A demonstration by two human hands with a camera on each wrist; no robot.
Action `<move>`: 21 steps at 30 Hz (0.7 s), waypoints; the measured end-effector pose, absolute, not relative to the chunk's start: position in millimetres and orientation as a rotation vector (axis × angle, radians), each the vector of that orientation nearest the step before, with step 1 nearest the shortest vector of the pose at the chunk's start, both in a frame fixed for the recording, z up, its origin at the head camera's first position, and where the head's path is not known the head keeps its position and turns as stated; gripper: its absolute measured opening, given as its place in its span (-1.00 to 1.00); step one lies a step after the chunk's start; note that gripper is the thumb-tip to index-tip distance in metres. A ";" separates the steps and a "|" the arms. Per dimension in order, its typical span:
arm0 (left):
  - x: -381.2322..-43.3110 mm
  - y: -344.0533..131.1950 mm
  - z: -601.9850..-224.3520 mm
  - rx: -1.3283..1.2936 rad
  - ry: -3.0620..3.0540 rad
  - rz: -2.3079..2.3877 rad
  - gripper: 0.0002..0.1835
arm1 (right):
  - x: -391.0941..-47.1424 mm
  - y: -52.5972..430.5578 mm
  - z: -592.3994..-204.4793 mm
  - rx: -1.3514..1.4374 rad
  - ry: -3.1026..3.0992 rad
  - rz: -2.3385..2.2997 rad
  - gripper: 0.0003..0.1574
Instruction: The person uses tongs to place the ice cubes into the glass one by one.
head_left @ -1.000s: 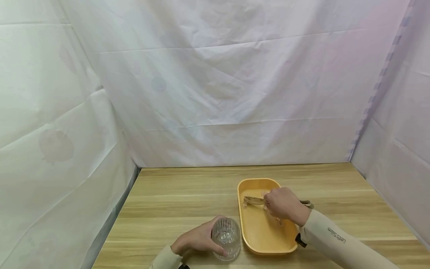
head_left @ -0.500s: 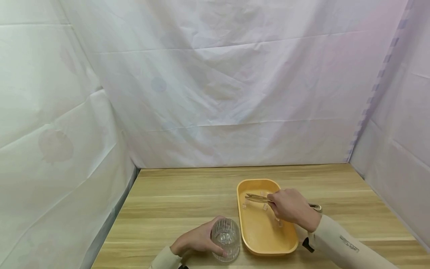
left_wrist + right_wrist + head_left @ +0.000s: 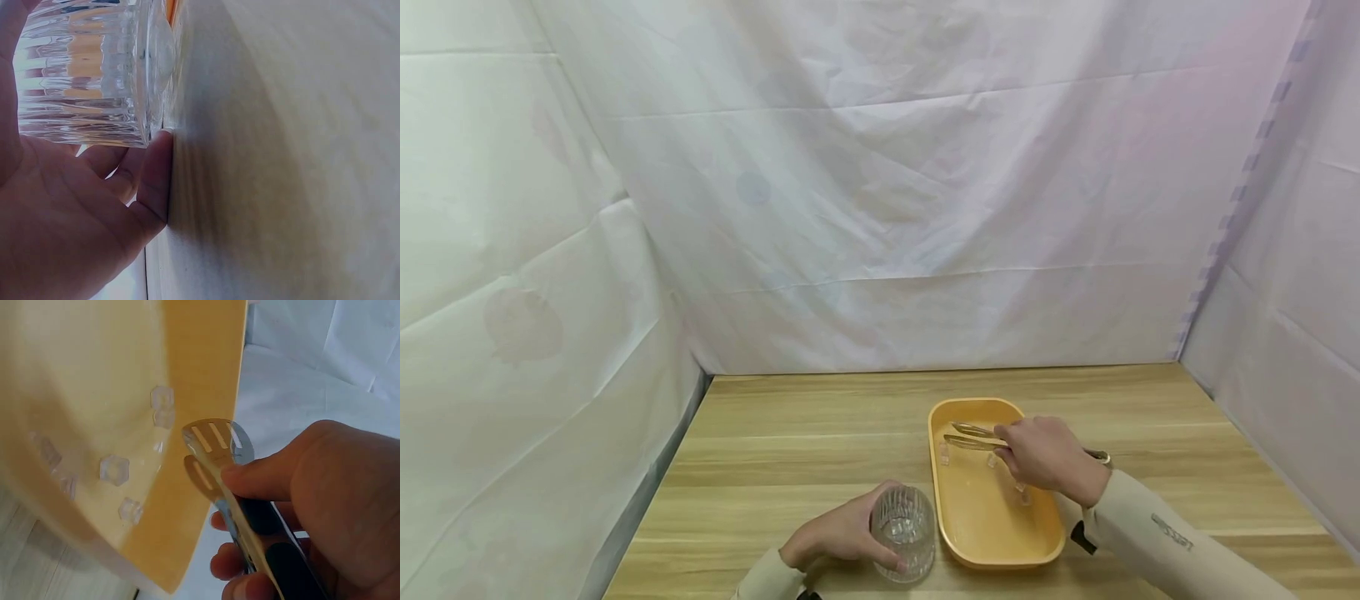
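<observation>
Tongs point(image 3: 259, 515) lie in the grip of the right hand point(image 3: 1047, 454), the thumb pressed on top of the near arm and the fingers curled below, around the dark handle. Their slotted ends stand slightly apart and point left, over the far part of a yellow tray point(image 3: 985, 529). The tray stands lengthwise on the right half of the wooden desk point(image 3: 797, 442), and small clear pieces point(image 3: 115, 469) lie scattered on its floor: some by the left wall, one in the middle just beyond the ends of the tongs, others toward the right wall. Just left of the tray's near half, a ribbed clear glass point(image 3: 919, 550) stands upright on the desk; whether the two touch is hard to tell. The left hand point(image 3: 848, 532) holds the glass from the left, with the thumb on the near side and the fingers bent round the far side. Beige sleeves point(image 3: 1187, 542) cover both forearms, and pale cloth point(image 3: 880, 208) hangs behind the desk and on both sides.
</observation>
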State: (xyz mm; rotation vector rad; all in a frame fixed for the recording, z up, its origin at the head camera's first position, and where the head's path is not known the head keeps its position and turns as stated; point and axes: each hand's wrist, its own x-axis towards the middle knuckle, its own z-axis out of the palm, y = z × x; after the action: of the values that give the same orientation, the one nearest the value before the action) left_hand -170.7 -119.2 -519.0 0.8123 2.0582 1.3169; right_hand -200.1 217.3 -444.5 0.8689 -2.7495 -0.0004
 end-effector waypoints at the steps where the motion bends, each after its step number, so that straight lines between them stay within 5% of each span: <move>1: -171.0 -119.1 -519.6 0.810 2.061 1.315 -0.13 | -201.7 215.5 -444.9 0.876 -2.756 -0.009 -0.78; 21: -171.6 -119.4 -520.2 0.797 2.069 1.301 -0.13 | -216.9 201.7 -453.2 0.983 -2.804 -0.027 -0.78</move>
State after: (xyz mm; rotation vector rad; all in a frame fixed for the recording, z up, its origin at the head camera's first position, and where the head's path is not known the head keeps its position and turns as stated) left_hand -171.6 -119.4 -520.2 0.7972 2.0690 1.3008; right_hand -216.9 201.7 -453.2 0.9835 -2.8037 -0.0266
